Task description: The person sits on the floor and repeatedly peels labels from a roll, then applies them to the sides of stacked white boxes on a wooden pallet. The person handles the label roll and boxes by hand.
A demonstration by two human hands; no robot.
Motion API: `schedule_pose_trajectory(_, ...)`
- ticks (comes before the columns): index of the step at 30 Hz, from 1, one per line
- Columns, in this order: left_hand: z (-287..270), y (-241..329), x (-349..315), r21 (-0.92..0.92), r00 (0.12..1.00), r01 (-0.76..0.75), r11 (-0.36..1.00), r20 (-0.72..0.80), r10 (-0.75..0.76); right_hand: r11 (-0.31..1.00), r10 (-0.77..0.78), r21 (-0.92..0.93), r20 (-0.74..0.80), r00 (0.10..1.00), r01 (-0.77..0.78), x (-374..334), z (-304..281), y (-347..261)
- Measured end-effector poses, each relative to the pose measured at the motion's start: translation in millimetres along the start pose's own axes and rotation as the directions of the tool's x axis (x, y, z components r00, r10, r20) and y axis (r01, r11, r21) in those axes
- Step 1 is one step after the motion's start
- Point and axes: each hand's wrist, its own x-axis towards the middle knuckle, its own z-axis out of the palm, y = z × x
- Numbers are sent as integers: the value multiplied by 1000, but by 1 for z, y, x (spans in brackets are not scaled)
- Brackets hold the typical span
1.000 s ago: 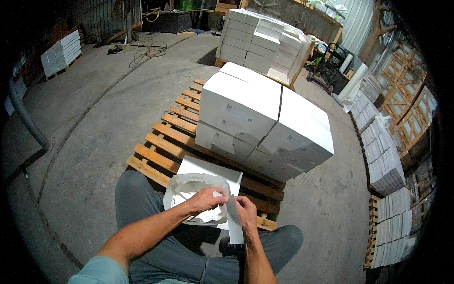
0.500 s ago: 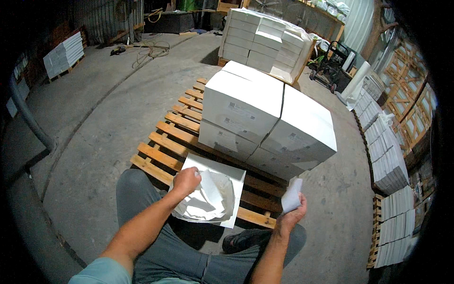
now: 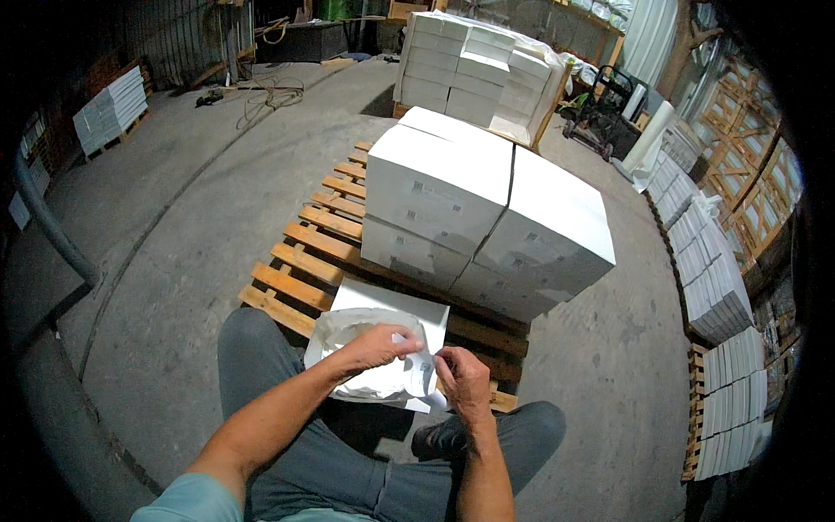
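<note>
In front of me lies a white plastic bag (image 3: pixel 322 335), its top spread open, with crumpled white paper inside. It rests on a white carton (image 3: pixel 396 300) at the near end of the pallet. Above the bag's right side, my left hand (image 3: pixel 378 346) is closed, its thumb and forefinger pinching a white paper label (image 3: pixel 422 372) with a small dark printed square. My right hand (image 3: pixel 465 383) pinches the same label's right edge with bent fingers. The label hangs curved between both hands, and its lower end is partly hidden by the right hand.
Large white cartons (image 3: pixel 435 187) are stacked on the wooden pallet (image 3: pixel 296 252). Another crate of white boxes (image 3: pixel 470 74) stands behind. Bundled white slabs (image 3: pixel 726 409) line the right side, near a black hand truck (image 3: pixel 600 109). A grey pipe (image 3: pixel 56 230) curves at the left.
My right hand has swung left from beside the pallet to the bag. My left hand has moved right, and the two now meet at the label.
</note>
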Motion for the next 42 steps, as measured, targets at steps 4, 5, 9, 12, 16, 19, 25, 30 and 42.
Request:
schedule_pose_trajectory(4,1,-15,1,206,991,-128,970,54,119,997,-70,-5,72,995,71,3,4,-5)
schedule_pose_trajectory(5,1,-15,1,222,990,-132,966,71,119,999,-53,2,87,995,53,3,4,-6)
schedule_pose_trajectory(9,1,-20,3,203,993,-118,972,5,119,986,129,89,146,981,-143,3,9,-7)
schedule_pose_trajectory(12,2,-27,9,213,985,-143,967,-63,159,970,199,108,169,965,-218,3,15,-8)
schedule_pose_trajectory(16,2,-22,7,251,976,-132,959,-137,170,966,229,79,170,959,-245,1,18,-8)
schedule_pose_trajectory(19,-2,-24,7,228,966,-131,965,-191,176,957,282,18,176,943,-290,2,15,-4)
schedule_pose_trajectory(25,-15,-10,2,-156,974,-16,988,-225,-20,862,491,9,237,838,-507,-3,9,3)
schedule_pose_trajectory(30,-20,-4,-3,-376,985,59,925,-129,-115,748,602,146,262,754,-648,-5,2,17)
schedule_pose_trajectory(42,-31,6,11,-365,970,57,929,-199,-137,665,618,494,56,784,-560,13,-3,25)
